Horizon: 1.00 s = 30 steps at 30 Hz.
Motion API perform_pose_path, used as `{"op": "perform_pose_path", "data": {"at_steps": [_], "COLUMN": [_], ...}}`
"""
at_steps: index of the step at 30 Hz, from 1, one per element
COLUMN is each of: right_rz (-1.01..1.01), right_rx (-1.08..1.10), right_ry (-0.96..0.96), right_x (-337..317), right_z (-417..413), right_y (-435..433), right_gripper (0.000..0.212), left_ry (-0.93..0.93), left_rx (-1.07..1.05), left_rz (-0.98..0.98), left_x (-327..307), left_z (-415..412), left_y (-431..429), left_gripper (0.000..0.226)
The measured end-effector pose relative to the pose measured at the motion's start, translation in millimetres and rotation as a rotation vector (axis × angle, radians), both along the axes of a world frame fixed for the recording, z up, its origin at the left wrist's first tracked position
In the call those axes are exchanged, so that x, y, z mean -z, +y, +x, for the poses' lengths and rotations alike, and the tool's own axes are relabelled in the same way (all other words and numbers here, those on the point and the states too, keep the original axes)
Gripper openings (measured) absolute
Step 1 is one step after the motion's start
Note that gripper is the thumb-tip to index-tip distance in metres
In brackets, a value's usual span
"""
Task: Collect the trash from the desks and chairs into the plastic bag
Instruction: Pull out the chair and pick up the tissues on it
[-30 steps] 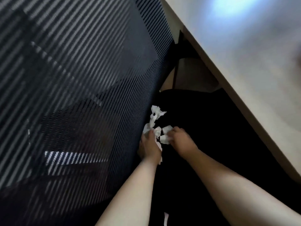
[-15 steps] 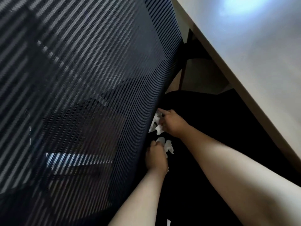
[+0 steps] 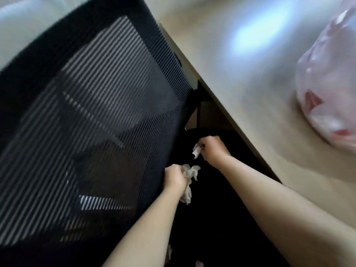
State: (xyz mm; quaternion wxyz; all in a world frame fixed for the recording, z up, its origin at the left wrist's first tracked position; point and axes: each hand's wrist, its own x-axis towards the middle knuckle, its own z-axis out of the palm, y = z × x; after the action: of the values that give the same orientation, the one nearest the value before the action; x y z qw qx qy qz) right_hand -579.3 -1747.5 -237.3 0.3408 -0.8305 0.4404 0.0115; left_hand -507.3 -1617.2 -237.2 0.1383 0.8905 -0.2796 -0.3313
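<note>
Over the black chair seat (image 3: 221, 209), my left hand (image 3: 176, 178) grips a bunch of crumpled white tissue (image 3: 189, 173) that hangs out below the fist. My right hand (image 3: 212, 148), a little farther up the seat, pinches a smaller white tissue scrap (image 3: 196, 151). A pink-and-white plastic bag (image 3: 327, 89) with trash inside sits on the beige desk (image 3: 240, 64) at the right edge of the view, well away from both hands.
The chair's black mesh backrest (image 3: 92, 122) fills the left half, right beside my left hand. The desk edge (image 3: 227, 112) runs diagonally just right of the seat. Small white scraps (image 3: 169, 251) show near the bottom, by my left forearm.
The view has pulled back, bringing the bag and the top of the backrest into sight. Both hands have lifted tissue off the seat; the loose pile between them is gone.
</note>
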Motion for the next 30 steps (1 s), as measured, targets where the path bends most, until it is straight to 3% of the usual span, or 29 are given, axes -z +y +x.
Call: {"op": "perform_pose_path", "data": {"at_steps": [2,7,12,15,20,24,26,28,30], "right_rz": [-0.061,-0.261,-0.490,-0.589,-0.697,-0.648,-0.598,-0.592,-0.611], "right_rx": [-0.030,-0.004,0.103,0.248,0.464,0.517,0.482,0.458,0.489], "right_ry": [-0.067,-0.213,-0.380,-0.421,-0.332,-0.169,-0.034,0.033,-0.003], "right_x": [-41,-165,-291,-339,-357,-325,-308,-302,-304], "right_z": [-3,-21,-75,-122,-210,-262,-280,-292,-298], "right_y": [-2,-29,-65,-82,-105,-112,-110,-106,-103], "right_gripper": [0.019,0.024,0.026,0.025,0.024,0.027,0.032,0.044,0.047], "left_ry": [-0.050,-0.222,-0.374,-0.364,-0.225,-0.112,-0.055,-0.094,-0.175], "left_rx": [0.043,0.112,0.203,0.259,0.352,0.457,0.590,0.723,0.739], "left_rz": [-0.049,-0.199,-0.497,-0.709,-0.903,-0.820,-0.693,-0.576,-0.587], "left_x": [-38,-159,-277,-322,-352,-325,-313,-310,-312], "left_z": [8,29,11,-28,-126,-178,-191,-199,-197], "left_y": [-12,-52,-110,-148,-198,-226,-232,-233,-230], "left_gripper": [0.015,0.033,0.015,0.013,0.012,0.007,0.025,0.041,0.040]}}
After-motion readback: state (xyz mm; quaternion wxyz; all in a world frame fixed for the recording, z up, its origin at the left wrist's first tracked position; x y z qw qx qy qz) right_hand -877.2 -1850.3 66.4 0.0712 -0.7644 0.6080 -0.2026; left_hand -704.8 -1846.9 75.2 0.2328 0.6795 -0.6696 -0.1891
